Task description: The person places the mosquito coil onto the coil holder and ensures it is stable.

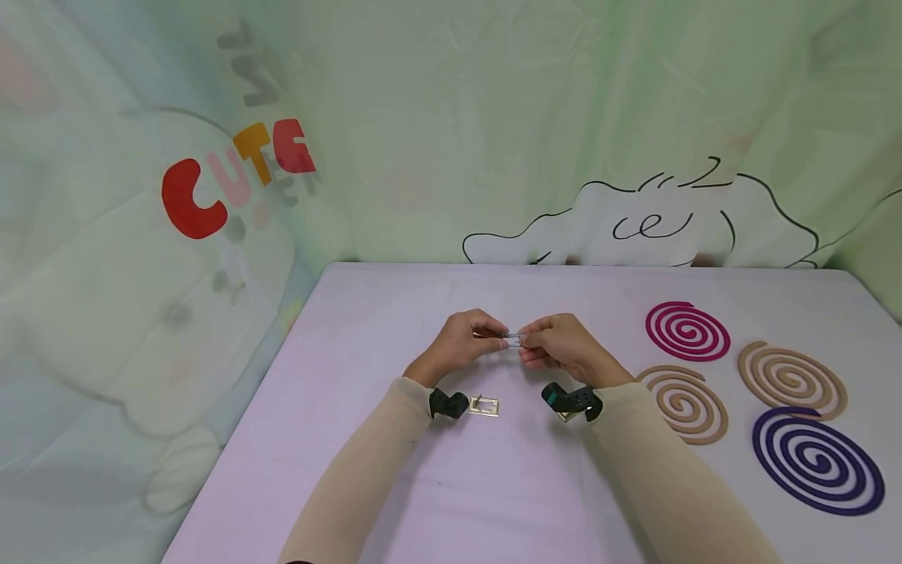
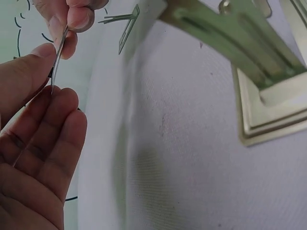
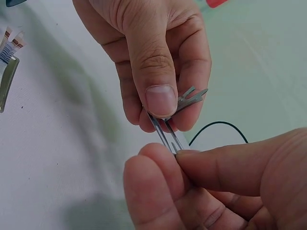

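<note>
Both hands meet over the table, pinching a thin metal frame (image 1: 514, 345) between them. My left hand (image 1: 465, 345) grips one end with thumb and fingers, and my right hand (image 1: 567, 345) pinches the other. In the right wrist view two slim parallel bars (image 3: 165, 134) span the gap, and a pronged metal part (image 3: 192, 99) sticks out beside the left thumb. The left wrist view shows the frame (image 2: 58, 60) nearly edge-on. A gold rectangular metal piece (image 1: 484, 406) lies near the left wristband; another gold piece (image 1: 567, 417) is mostly hidden under the right wristband.
At the right of the table (image 1: 423, 486) lie flat spiral coils: magenta (image 1: 687, 332), tan (image 1: 792, 380), another tan (image 1: 682, 403) partly behind the right sleeve, and dark purple (image 1: 817, 462). A printed curtain (image 1: 423, 141) hangs behind the table's far edge.
</note>
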Demonstrator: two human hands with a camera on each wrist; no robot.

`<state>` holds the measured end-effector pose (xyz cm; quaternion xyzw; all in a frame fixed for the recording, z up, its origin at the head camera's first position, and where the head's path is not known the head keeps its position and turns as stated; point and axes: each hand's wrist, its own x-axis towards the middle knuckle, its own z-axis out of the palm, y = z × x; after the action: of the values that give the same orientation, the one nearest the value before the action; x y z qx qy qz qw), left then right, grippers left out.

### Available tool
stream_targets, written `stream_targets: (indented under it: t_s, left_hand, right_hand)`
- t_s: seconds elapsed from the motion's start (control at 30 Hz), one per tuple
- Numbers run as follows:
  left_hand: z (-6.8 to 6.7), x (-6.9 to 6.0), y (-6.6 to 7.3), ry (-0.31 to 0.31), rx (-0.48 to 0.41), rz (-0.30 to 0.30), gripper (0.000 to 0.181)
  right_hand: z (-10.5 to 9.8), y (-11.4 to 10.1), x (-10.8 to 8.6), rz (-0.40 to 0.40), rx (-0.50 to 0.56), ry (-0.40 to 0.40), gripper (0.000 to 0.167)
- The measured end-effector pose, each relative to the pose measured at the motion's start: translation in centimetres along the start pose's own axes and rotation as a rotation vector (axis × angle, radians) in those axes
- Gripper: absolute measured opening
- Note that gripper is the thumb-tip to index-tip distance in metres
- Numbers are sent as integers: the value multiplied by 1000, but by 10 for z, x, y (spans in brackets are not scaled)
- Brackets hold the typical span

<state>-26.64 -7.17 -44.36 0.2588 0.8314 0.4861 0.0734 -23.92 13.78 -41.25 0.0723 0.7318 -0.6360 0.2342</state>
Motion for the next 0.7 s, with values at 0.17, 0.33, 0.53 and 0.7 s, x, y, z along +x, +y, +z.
stream_targets:
  t_s: [0.17,0.33,0.53,0.7]
  left_hand:
    - [0,-1,1,13,10,-6,17]
    - [0,-1,-1,38,-2,-19,17]
    - [0,0,-3,39,-68,-45,18]
    - [2,0,-5,40,-134,-55,18]
  right_hand:
    - [1,0,-1,4,-3,1,30]
    - [1,-1,1,2,7,-2,32]
    - [1,-1,1,7,8,1,32]
    - [1,0,2,2,12,0,31]
